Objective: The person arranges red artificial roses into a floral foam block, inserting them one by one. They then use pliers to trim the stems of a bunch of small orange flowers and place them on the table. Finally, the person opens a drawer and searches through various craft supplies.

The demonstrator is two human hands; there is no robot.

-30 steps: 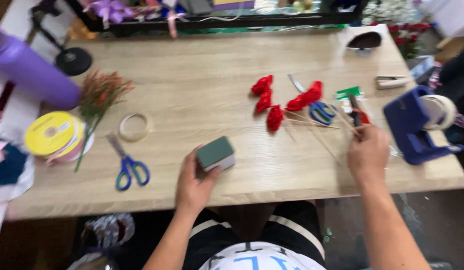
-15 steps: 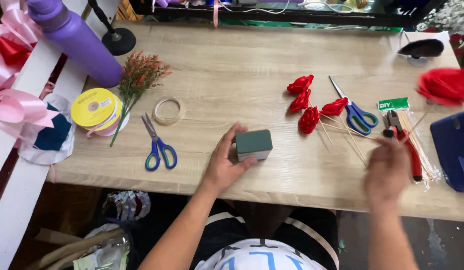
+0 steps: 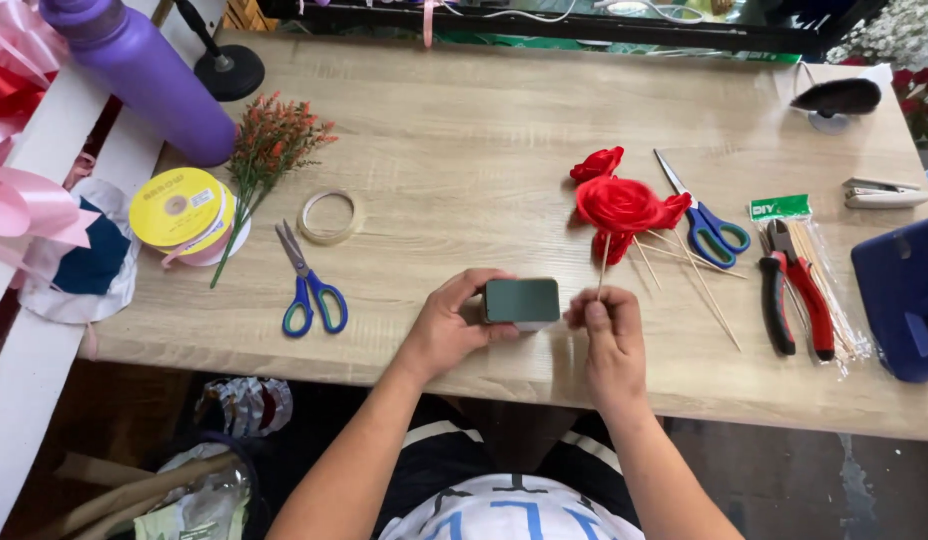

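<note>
We see one wooden bench [image 3: 464, 130], and on its left one purple bottle [image 3: 144, 75], one yellow ribbon spool [image 3: 179, 208], one sprig of orange-tipped greenery [image 3: 269, 150] and one ring of clear tape [image 3: 330, 216]. There are two pairs of blue-handled scissors, one left [image 3: 309, 285] and one right [image 3: 709, 225], plus one pair of red pliers [image 3: 799, 285]. At the near edge our left hand [image 3: 449, 325] has its fingers clamped on one dark green block [image 3: 522, 300], its long axis running left to right. Just beside it, our right hand [image 3: 609, 335] pinches its fingers together on the thin stick of one red fabric rose [image 3: 619, 205], the stick's long axis running away from us, bloom at the far end.
</note>
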